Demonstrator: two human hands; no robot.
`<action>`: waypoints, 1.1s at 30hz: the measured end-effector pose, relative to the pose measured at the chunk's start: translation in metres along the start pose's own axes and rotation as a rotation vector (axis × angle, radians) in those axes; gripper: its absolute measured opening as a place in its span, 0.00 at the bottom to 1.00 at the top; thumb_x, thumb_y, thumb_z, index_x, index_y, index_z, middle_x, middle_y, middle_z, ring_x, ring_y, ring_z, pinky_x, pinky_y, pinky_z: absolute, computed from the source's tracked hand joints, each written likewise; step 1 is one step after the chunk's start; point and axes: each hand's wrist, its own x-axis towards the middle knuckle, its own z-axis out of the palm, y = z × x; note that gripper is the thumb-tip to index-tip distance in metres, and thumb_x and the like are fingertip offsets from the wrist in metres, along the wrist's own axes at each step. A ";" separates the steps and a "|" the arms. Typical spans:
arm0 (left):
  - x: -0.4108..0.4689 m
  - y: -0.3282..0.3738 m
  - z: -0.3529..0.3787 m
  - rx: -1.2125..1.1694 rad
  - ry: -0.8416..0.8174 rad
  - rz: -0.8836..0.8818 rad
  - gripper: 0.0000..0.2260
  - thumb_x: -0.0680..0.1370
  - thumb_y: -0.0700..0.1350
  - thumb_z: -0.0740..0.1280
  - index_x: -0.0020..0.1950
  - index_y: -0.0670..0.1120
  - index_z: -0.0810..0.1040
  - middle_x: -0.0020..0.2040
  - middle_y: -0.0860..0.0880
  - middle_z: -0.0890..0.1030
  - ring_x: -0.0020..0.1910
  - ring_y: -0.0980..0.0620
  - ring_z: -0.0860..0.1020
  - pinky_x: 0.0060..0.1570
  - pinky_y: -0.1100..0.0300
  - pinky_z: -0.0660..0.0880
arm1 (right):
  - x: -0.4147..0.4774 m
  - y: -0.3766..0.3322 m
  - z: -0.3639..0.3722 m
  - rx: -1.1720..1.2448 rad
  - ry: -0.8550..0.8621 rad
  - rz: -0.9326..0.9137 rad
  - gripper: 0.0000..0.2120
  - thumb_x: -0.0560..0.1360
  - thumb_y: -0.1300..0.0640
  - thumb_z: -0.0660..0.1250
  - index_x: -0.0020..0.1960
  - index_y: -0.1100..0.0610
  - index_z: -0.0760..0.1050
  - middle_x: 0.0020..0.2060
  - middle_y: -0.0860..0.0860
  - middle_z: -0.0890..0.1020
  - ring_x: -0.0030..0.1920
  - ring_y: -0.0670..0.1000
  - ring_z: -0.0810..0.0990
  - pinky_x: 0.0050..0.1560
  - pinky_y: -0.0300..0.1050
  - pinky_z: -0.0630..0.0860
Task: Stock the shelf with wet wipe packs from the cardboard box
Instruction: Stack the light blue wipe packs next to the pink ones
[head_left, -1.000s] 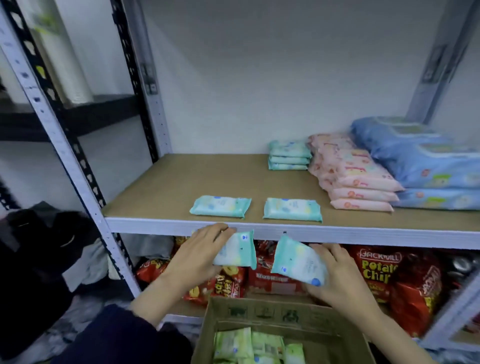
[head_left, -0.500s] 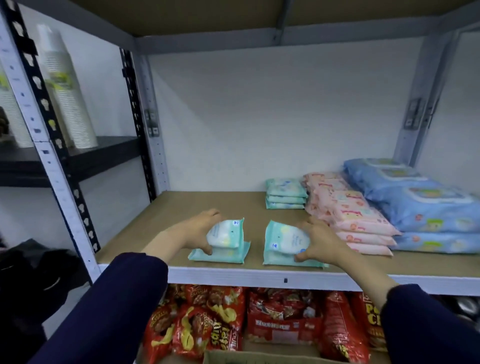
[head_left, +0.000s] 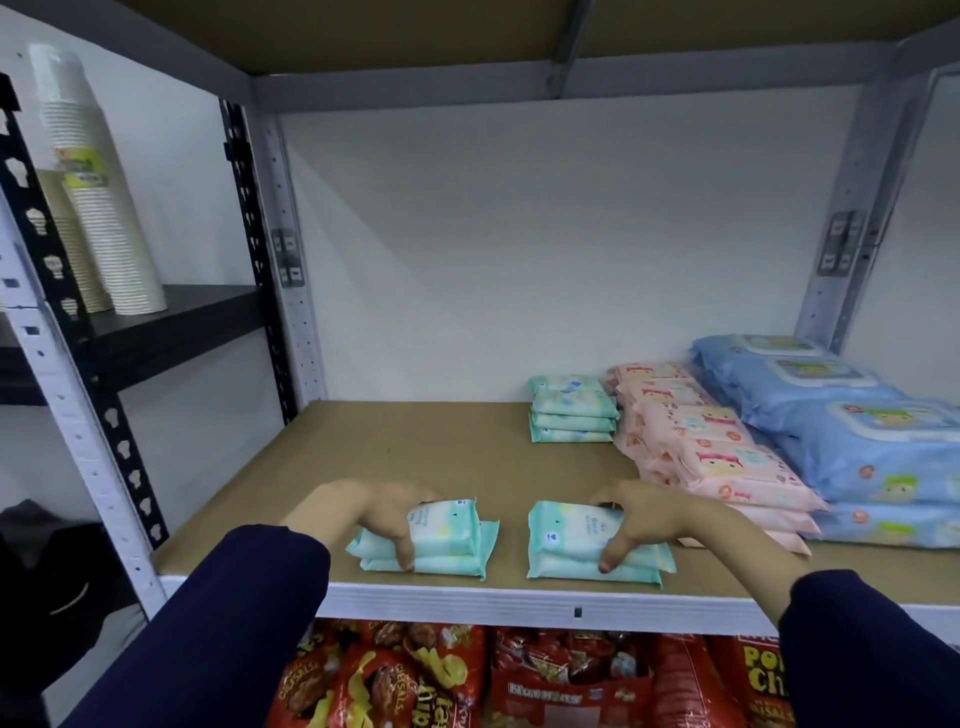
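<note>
Two grips at lower centre: left hand (head_left: 375, 512) clamps a mint-green plastic wet wipe pack (head_left: 448, 527), right hand (head_left: 647, 519) its twin pack (head_left: 569, 531); seemingly offset tops could slide off on release.

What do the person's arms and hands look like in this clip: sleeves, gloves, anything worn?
The left sleeve and right sleeve are long, plain dark navy fabric, each ending at the wrist. The left hand and right hand are bare: no gloves, no ring or watch visible.
</note>
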 end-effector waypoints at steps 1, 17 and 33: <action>0.000 0.000 -0.001 0.004 -0.006 0.001 0.34 0.70 0.45 0.74 0.71 0.50 0.62 0.66 0.50 0.69 0.63 0.49 0.69 0.63 0.56 0.69 | 0.001 0.001 0.000 0.004 0.001 -0.002 0.29 0.67 0.52 0.75 0.65 0.57 0.70 0.61 0.52 0.75 0.54 0.49 0.72 0.50 0.39 0.68; 0.002 0.007 -0.011 0.014 -0.071 0.104 0.36 0.69 0.43 0.74 0.73 0.54 0.61 0.68 0.53 0.66 0.67 0.50 0.65 0.66 0.54 0.66 | 0.008 0.008 -0.001 0.026 -0.034 -0.028 0.30 0.66 0.52 0.75 0.65 0.55 0.70 0.61 0.50 0.74 0.60 0.50 0.72 0.59 0.43 0.69; 0.001 -0.015 -0.006 0.034 -0.072 0.078 0.36 0.68 0.44 0.74 0.72 0.54 0.61 0.66 0.53 0.69 0.63 0.51 0.68 0.62 0.57 0.68 | 0.009 0.008 -0.002 0.001 -0.047 -0.049 0.27 0.66 0.53 0.76 0.62 0.57 0.72 0.56 0.51 0.76 0.57 0.51 0.74 0.58 0.44 0.71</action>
